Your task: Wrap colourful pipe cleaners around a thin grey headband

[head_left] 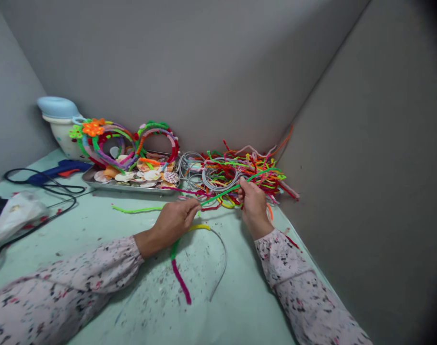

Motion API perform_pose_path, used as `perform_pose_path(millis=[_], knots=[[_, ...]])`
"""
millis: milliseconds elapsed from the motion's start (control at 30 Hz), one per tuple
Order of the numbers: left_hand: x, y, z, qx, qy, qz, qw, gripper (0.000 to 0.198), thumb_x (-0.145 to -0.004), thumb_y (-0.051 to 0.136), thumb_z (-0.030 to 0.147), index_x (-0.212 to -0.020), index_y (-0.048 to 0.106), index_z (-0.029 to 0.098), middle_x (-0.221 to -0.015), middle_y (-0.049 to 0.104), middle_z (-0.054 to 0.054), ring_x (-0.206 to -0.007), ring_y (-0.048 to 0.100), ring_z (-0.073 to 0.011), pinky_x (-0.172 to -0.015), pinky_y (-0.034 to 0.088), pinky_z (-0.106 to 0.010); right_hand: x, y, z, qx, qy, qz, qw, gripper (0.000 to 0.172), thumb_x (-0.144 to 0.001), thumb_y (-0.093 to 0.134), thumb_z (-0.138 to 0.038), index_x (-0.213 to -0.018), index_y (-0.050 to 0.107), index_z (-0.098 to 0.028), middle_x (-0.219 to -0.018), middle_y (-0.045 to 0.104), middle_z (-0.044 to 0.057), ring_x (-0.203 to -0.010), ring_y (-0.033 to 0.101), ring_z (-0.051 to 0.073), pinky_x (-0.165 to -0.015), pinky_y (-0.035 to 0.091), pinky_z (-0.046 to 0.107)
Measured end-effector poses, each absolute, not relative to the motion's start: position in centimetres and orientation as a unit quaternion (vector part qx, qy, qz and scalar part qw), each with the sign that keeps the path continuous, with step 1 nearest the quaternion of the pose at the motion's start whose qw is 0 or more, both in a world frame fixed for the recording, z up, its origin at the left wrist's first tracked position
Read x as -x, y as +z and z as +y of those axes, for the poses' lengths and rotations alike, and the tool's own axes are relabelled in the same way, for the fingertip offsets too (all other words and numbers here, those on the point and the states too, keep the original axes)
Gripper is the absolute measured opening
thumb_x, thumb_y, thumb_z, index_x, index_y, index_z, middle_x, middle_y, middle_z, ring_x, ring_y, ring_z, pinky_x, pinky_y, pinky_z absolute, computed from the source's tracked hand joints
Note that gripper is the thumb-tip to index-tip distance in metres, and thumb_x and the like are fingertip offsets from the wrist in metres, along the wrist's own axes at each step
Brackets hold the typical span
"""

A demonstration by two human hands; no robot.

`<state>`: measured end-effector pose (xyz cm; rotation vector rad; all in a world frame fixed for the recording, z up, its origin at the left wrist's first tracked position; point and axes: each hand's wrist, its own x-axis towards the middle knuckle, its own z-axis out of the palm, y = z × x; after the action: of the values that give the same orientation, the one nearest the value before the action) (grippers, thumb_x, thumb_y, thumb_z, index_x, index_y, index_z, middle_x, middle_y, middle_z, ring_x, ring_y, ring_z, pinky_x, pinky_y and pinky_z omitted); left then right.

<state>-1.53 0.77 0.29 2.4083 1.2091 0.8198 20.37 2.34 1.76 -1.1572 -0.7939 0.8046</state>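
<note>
My left hand [175,221] and my right hand [252,203] are both pinched on one green pipe cleaner [228,189], stretched between them and running up into a tangled pile of coloured pipe cleaners [247,172] in the corner. Beneath my left hand lies a grey headband [221,268], partly wrapped in yellow, green and pink pipe cleaner. A loose light-green pipe cleaner [137,209] lies on the table to the left of my left hand.
A metal tray [106,184] with shells and finished wrapped headbands [121,141] stands at the back. Bare grey headbands [200,175] sit beside it. A blue glue gun [56,171] with black cable, a plastic bag [15,213] and a white lidded pot [60,124] are at left. Grey walls close in behind and right.
</note>
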Motion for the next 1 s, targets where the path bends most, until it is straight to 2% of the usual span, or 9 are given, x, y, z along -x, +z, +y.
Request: perform_pose_path(millis=[167,367,567,833,1000], knots=[[1.4,0.1,0.8,-0.831,0.288,0.442,0.178,0.028,-0.092,0.040,0.033,-0.088,0.062,0.018,-0.076,0.065,-0.002,-0.067,0.056,-0.0151,-0.062,0.035,-0.025,-20.9,2.0,2.4,0.506,0.437,-0.352,0.655,0.029,-0.066,0.073,-0.040,-0.063,0.056,-0.016,-0.053,0.053,-0.006,-0.043,0.044,0.005,-0.039,0.031,0.018],[1.4,0.0,0.9,-0.822,0.298,0.439,0.208,0.027,-0.091,0.039,0.033,-0.078,0.057,0.018,-0.070,0.059,0.000,-0.064,0.052,-0.0142,-0.061,0.033,-0.025,-23.1,3.1,3.0,0.460,0.457,-0.288,0.705,0.018,-0.067,0.072,-0.029,-0.068,0.058,-0.017,-0.054,0.054,-0.007,-0.041,0.044,0.004,-0.034,0.029,0.014],[1.5,0.0,0.8,-0.826,0.289,0.434,0.214,0.027,-0.091,0.039,0.034,-0.080,0.058,0.018,-0.074,0.062,-0.001,-0.068,0.054,-0.0151,-0.063,0.034,-0.025,-24.9,4.2,3.1,0.449,0.404,-0.277,0.747,0.009,-0.072,0.068,-0.022,-0.071,0.063,-0.015,-0.053,0.055,-0.005,-0.041,0.045,0.003,-0.034,0.031,0.013],[1.2,0.5,0.5,-0.853,0.264,0.417,0.170,0.029,-0.092,0.037,0.033,-0.081,0.058,0.017,-0.070,0.060,-0.001,-0.064,0.053,-0.0139,-0.062,0.034,-0.025,-25.0,3.8,3.4,0.473,0.288,-0.303,0.776,0.022,-0.075,0.065,-0.021,-0.057,0.054,-0.016,-0.047,0.049,-0.007,-0.039,0.040,0.003,-0.035,0.030,0.013],[1.3,0.3,0.6,-0.845,0.282,0.410,0.197,0.028,-0.092,0.038,0.034,-0.080,0.057,0.017,-0.070,0.058,0.000,-0.065,0.052,-0.0136,-0.062,0.034,-0.025,-25.4,3.6,3.5,0.478,0.355,-0.275,0.755,0.015,-0.075,0.065,-0.018,-0.062,0.057,-0.016,-0.050,0.051,-0.006,-0.039,0.042,0.002,-0.032,0.029,0.011]])
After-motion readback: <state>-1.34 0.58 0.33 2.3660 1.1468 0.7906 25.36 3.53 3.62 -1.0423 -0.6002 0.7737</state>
